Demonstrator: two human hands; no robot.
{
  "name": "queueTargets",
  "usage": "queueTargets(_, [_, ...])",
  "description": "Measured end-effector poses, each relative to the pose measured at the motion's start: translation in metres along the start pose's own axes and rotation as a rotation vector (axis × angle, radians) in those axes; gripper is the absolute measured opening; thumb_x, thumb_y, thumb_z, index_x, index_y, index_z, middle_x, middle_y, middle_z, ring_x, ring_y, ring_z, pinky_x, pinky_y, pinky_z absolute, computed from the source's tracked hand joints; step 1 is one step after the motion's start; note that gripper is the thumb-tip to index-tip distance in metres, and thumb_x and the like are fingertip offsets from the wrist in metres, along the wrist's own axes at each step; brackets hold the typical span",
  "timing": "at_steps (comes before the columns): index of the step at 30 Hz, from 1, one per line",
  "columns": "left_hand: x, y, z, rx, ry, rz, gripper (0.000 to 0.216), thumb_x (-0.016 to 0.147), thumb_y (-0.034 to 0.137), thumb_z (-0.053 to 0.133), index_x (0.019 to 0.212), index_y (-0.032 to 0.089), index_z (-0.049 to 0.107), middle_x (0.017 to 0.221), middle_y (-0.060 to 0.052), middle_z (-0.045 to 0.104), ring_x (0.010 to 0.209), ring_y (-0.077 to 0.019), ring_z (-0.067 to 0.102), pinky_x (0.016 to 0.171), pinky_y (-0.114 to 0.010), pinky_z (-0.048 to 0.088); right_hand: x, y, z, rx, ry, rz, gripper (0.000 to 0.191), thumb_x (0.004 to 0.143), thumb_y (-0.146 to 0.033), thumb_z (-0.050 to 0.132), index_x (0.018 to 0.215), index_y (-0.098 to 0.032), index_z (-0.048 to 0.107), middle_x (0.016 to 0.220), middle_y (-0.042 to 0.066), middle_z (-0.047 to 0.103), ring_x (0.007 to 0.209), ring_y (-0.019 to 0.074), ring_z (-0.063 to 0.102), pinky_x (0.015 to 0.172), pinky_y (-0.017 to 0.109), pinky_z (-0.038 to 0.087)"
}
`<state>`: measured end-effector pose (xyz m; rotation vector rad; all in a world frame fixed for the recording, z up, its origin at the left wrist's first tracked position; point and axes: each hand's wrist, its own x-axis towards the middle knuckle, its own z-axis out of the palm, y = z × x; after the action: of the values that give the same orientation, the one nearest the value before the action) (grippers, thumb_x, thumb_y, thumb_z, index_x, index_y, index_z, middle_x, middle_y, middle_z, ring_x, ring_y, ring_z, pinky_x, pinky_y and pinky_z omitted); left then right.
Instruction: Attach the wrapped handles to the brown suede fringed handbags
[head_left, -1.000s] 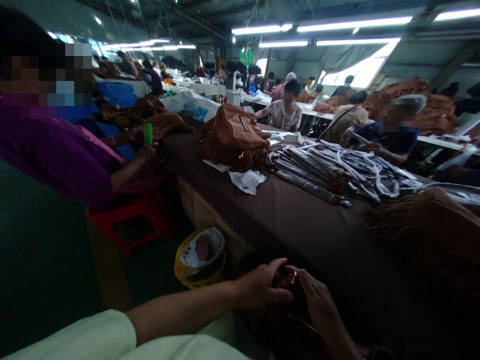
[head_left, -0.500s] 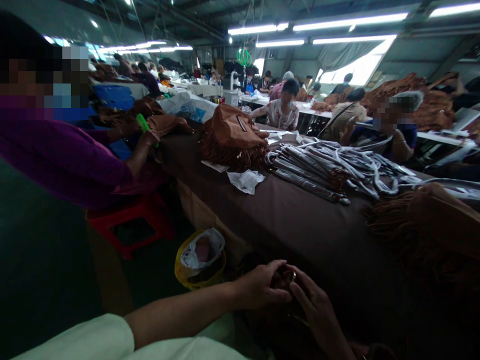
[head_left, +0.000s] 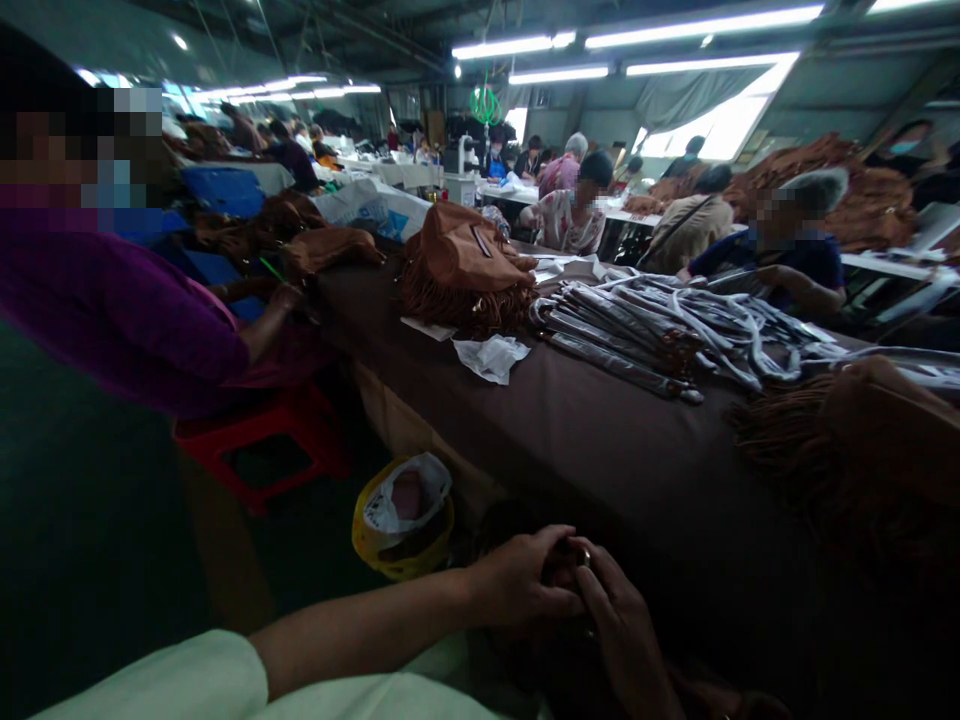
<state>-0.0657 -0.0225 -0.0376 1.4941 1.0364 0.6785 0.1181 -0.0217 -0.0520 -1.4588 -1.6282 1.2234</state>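
Observation:
Low in front of my body, below the table's near edge, my two hands meet around a dark brown item whose shape is mostly lost in shadow. My left hand curls round it from the left, thumb underneath. Opposite, my right hand has its fingers closed at a small shiny metal ring on the item. The fingertips of both hands are nearly touching. Whatever hangs below them in my lap is too dark to make out.
A dark-covered table bears brown fringed bags, white-wrapped straps, crumpled paper and another fringed bag. A yellow bin stands at left below. A co-worker in purple sits beside a red stool.
My hands stay together on the brown item, the right one shifting slightly at the ring. The purple-sleeved co-worker's hand has lowered with the green object. A person across the table lowered their arms.

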Motion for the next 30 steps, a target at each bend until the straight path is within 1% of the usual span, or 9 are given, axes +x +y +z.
queueTargets(4, [-0.001, 0.0, 0.0, -0.034, -0.006, 0.002, 0.084, 0.069, 0.039, 0.074, 0.142, 0.017, 0.036, 0.125, -0.011, 0.06, 0.11, -0.0261, 0.059, 0.091, -0.035, 0.047, -0.003, 0.0, -0.003, 0.154, -0.034, 0.075, 0.047, 0.079, -0.052, 0.06, 0.114, -0.022, 0.066, 0.119, 0.008, 0.066, 0.113, 0.029, 0.059, 0.096, 0.037, 0.047])
queueTargets(9, [-0.001, 0.0, 0.0, -0.09, -0.007, 0.018, 0.087, 0.067, 0.038, 0.076, 0.142, 0.017, 0.036, 0.126, -0.012, 0.059, 0.112, -0.0264, 0.058, 0.093, -0.035, 0.046, -0.008, 0.005, -0.003, 0.463, -0.097, 0.157, 0.042, 0.079, -0.045, 0.066, 0.117, -0.025, 0.063, 0.117, 0.005, 0.067, 0.112, 0.0289, 0.06, 0.089, 0.034, 0.05])
queueTargets(12, [-0.002, 0.001, 0.0, -0.08, 0.0, 0.019, 0.086, 0.066, 0.038, 0.077, 0.14, 0.018, 0.039, 0.125, -0.011, 0.059, 0.112, -0.0266, 0.057, 0.094, -0.035, 0.045, -0.009, 0.006, 0.0, 0.509, -0.1, 0.151, 0.04, 0.08, -0.044, 0.066, 0.116, -0.026, 0.063, 0.116, 0.005, 0.068, 0.111, 0.0283, 0.061, 0.087, 0.033, 0.051])
queueTargets(15, [-0.001, 0.003, -0.001, -0.118, 0.001, 0.018, 0.079, 0.067, 0.037, 0.076, 0.136, 0.018, 0.044, 0.121, -0.01, 0.061, 0.109, -0.0251, 0.058, 0.092, -0.034, 0.046, -0.008, 0.002, 0.002, 0.446, -0.084, 0.147, 0.045, 0.08, -0.046, 0.064, 0.12, -0.024, 0.061, 0.12, 0.006, 0.067, 0.113, 0.0286, 0.059, 0.09, 0.035, 0.051])
queueTargets(18, [0.0, 0.006, -0.005, -0.166, -0.014, 0.024, 0.068, 0.071, 0.034, 0.073, 0.132, 0.019, 0.048, 0.11, -0.006, 0.064, 0.098, -0.0213, 0.06, 0.084, -0.031, 0.047, -0.005, -0.003, 0.001, 0.328, -0.037, 0.116, 0.05, 0.079, -0.049, 0.064, 0.122, -0.022, 0.06, 0.123, 0.008, 0.065, 0.115, 0.0287, 0.059, 0.093, 0.037, 0.05])
queueTargets(21, [0.001, 0.011, -0.008, -0.172, 0.008, 0.045, 0.062, 0.071, 0.033, 0.074, 0.128, 0.019, 0.053, 0.105, -0.005, 0.064, 0.093, -0.019, 0.058, 0.081, -0.029, 0.046, 0.0, -0.006, -0.004, 0.164, 0.005, 0.031, 0.046, 0.079, -0.05, 0.063, 0.116, -0.022, 0.064, 0.119, 0.008, 0.066, 0.111, 0.0278, 0.061, 0.092, 0.034, 0.052])
queueTargets(23, [0.001, 0.014, -0.009, -0.21, 0.007, 0.062, 0.058, 0.073, 0.034, 0.072, 0.126, 0.02, 0.056, 0.104, -0.004, 0.064, 0.092, -0.018, 0.057, 0.083, -0.029, 0.045, 0.004, -0.01, -0.012, 0.036, -0.001, -0.059, 0.041, 0.079, -0.047, 0.063, 0.112, -0.023, 0.067, 0.115, 0.007, 0.068, 0.107, 0.0268, 0.063, 0.09, 0.032, 0.053])
queueTargets(26, [0.001, 0.017, -0.008, -0.276, -0.005, 0.063, 0.051, 0.073, 0.038, 0.072, 0.121, 0.021, 0.061, 0.098, -0.002, 0.063, 0.088, -0.0161, 0.055, 0.081, -0.026, 0.043, 0.012, -0.019, -0.027, -0.121, -0.071, -0.181, 0.033, 0.078, -0.041, 0.065, 0.106, -0.026, 0.071, 0.104, 0.005, 0.071, 0.097, 0.0244, 0.067, 0.083, 0.027, 0.055])
queueTargets(30, [0.002, 0.016, -0.005, -0.391, -0.055, 0.016, 0.049, 0.068, 0.042, 0.077, 0.111, 0.021, 0.067, 0.08, 0.003, 0.058, 0.071, -0.0105, 0.048, 0.067, -0.021, 0.04, 0.022, -0.036, -0.046, -0.278, -0.236, -0.242, 0.03, 0.075, -0.036, 0.067, 0.104, -0.029, 0.073, 0.092, 0.004, 0.073, 0.085, 0.0218, 0.07, 0.074, 0.025, 0.056])
